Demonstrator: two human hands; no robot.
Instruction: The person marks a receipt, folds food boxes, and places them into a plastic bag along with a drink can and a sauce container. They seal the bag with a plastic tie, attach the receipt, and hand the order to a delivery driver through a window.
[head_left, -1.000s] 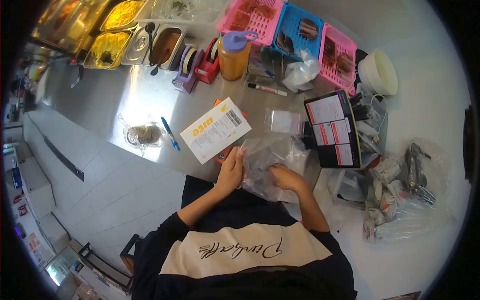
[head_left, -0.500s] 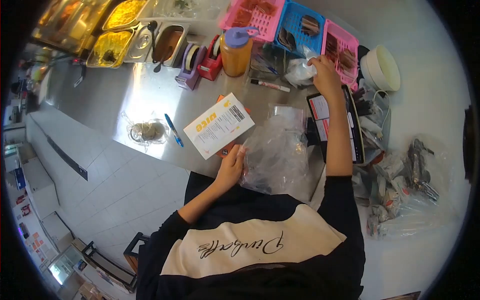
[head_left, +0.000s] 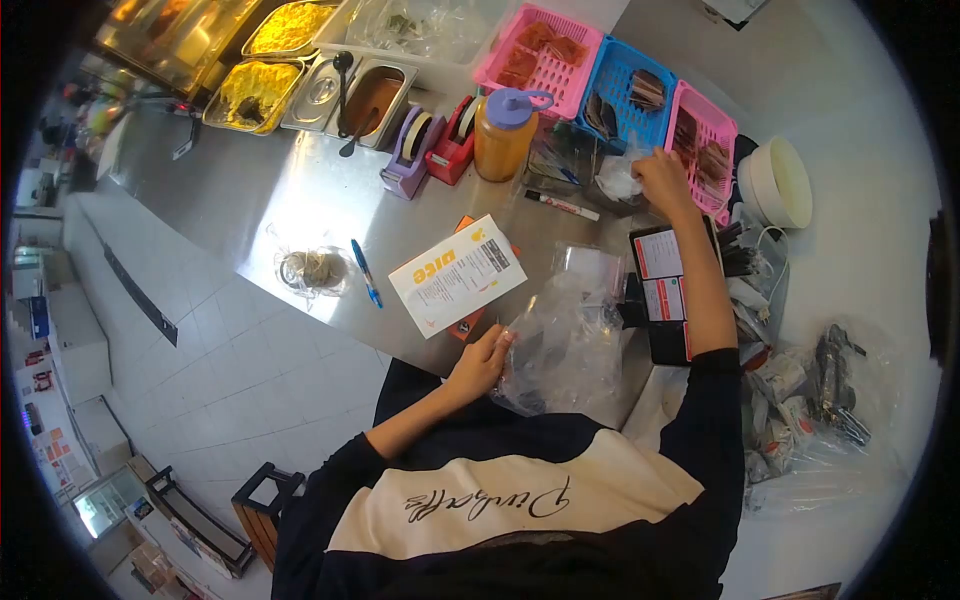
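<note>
My left hand (head_left: pixel 481 365) is closed on the edge of a clear plastic bag (head_left: pixel 565 345), which lies spread at the counter's front. My right hand (head_left: pixel 663 184) reaches to the back and pinches a crumpled whitish plastic wad (head_left: pixel 618 180) beside a clear container (head_left: pixel 562 158) of pens. Under my right forearm is a tablet (head_left: pixel 662 268) with red and white panels lit. A white printed box (head_left: pixel 457 277) rests on an orange object, just beyond my left hand. Left of it lie a blue pen (head_left: pixel 367 274) and a small wrapped bundle (head_left: pixel 311 268) in clear plastic.
Along the back stand a pink basket (head_left: pixel 545 52), a blue basket (head_left: pixel 628 85), another pink basket (head_left: pixel 703 140), an orange bottle (head_left: pixel 505 138), tape dispensers and metal food trays. A marker (head_left: pixel 562 206) lies near the bottle. Bagged items (head_left: pixel 800 400) are at right.
The whole view has shifted, with the counter things appearing lower and further right. My left hand keeps its grip on the bag. My right hand stays on the whitish wad by the pen container.
</note>
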